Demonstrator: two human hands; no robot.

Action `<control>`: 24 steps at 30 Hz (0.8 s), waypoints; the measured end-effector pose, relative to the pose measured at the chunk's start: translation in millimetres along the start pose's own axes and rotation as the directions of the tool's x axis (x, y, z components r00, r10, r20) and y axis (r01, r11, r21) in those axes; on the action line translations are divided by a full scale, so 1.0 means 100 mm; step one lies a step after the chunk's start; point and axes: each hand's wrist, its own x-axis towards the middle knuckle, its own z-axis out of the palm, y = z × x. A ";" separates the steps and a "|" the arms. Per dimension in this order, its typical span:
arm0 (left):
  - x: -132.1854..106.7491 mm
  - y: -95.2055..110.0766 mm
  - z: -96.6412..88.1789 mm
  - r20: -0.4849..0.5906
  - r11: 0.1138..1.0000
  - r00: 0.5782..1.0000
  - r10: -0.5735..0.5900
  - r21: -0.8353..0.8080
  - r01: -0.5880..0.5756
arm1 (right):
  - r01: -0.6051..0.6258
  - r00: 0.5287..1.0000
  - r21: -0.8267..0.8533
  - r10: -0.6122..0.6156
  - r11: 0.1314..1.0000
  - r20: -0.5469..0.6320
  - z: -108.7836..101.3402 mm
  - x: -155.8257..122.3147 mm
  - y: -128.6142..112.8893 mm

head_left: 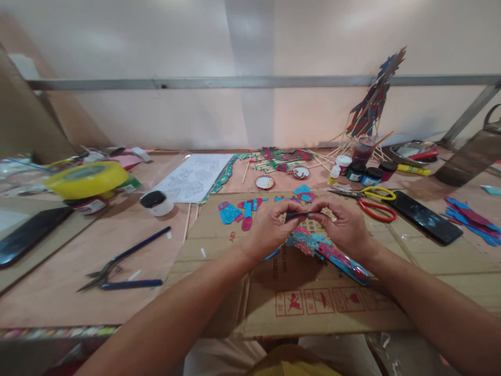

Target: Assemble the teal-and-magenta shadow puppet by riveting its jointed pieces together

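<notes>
Over the cardboard sheet (258, 308), my left hand (270, 227) and my right hand (344, 224) pinch the two ends of a small dark strip (296, 214). Its exact kind is too small to make out. Just below my fingers lies a painted blue and pink figure piece (340, 261), its upper part partly hidden by my right hand. Several blue and pink cut-outs (247, 214) rest on the cardboard beyond my left hand. Another blue cut-out (303, 193) lies behind my fingers.
Red-and-yellow-handled scissors (376, 203) and a black phone (425, 216) lie to the right. Pliers (125, 266) rest at left, near a white jar (157, 203) and yellow tape (86, 178). Paint jars (371, 176) and a tall bottle (469, 154) stand at back right.
</notes>
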 end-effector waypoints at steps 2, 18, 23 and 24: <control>0.00 0.00 0.00 -0.002 1.000 1.000 0.024 -0.011 -0.024 | -0.004 1.000 0.038 0.004 0.999 0.008 0.00 0.01 0.00; -0.03 0.02 0.02 -0.048 0.994 0.993 0.107 0.018 -0.107 | 0.117 0.991 0.059 -0.112 0.991 -0.078 -0.03 0.02 0.00; -0.03 0.04 0.01 -0.085 0.979 0.975 0.205 0.000 -0.206 | 0.114 0.990 0.052 -0.109 0.992 -0.087 -0.03 0.02 -0.02; -0.03 0.05 0.01 -0.087 0.976 0.972 0.216 0.006 -0.217 | 0.109 0.991 0.051 -0.105 0.993 -0.088 -0.03 0.02 -0.03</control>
